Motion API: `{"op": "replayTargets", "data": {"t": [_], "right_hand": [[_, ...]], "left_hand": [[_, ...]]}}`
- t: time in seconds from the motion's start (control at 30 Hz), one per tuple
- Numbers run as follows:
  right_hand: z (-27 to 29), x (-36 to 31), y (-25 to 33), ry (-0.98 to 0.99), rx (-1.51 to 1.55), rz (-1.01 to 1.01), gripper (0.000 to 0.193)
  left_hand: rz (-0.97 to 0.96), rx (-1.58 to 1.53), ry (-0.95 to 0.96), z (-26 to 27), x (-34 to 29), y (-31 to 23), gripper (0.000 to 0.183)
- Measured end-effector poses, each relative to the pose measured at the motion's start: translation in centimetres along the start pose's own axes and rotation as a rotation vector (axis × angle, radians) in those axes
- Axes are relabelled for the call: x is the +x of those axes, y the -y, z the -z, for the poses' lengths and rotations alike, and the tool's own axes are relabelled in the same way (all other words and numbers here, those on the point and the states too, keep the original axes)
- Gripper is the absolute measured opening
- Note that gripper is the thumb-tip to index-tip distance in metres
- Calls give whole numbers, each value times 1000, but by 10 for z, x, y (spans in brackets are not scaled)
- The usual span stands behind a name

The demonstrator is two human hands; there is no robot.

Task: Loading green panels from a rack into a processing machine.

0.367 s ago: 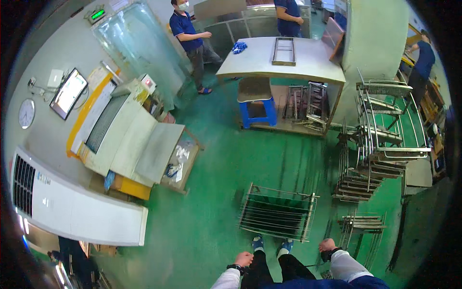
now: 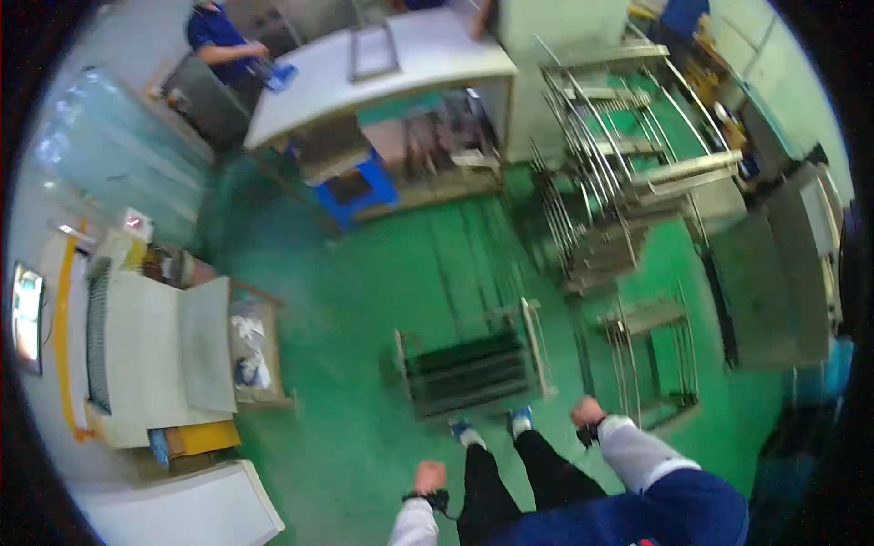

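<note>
My left hand [image 2: 430,475] hangs low in front of me, its fingers curled in and nothing showing in it. My right hand [image 2: 585,411] is farther right, also curled with nothing visible in it. Each wrist wears a dark band. On the floor just beyond my feet stands a low metal rack [image 2: 473,364] with thin rods and a dark inside; neither hand touches it. Closest to my right hand is a small metal rack [image 2: 648,318] with upright rods. Motion blur softens the picture.
Tall stacked metal racks [image 2: 628,173] stand at the far right, near a grey cabinet [image 2: 774,264]. Ahead is a white worktable [image 2: 428,50] with a blue stool [image 2: 355,189] beneath its edge. A conveyor machine [image 2: 146,346] lines the left. A person [image 2: 218,41] stands behind the table.
My view has swung to the right, so the table and racks sit farther left. A coworker's hand now reaches the blue cloth on the table. My hands still hang apart, curled.
</note>
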State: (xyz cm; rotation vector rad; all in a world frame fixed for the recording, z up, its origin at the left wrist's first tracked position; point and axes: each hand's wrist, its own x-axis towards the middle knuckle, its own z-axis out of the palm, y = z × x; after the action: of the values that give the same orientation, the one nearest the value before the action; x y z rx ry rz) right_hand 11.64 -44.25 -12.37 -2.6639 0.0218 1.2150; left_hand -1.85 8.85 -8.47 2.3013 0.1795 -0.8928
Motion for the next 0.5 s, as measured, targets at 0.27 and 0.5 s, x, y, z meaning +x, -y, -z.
{"op": "replayTargets", "data": {"t": [0.27, 0.5], "right_hand": [[92, 20, 85, -215, 455, -219, 41], [74, 106, 54, -306, 620, -272, 50]], "left_hand": [[543, -879, -50, 83, 59, 41, 22], [605, -1008, -162, 88, 106, 85, 32]]}}
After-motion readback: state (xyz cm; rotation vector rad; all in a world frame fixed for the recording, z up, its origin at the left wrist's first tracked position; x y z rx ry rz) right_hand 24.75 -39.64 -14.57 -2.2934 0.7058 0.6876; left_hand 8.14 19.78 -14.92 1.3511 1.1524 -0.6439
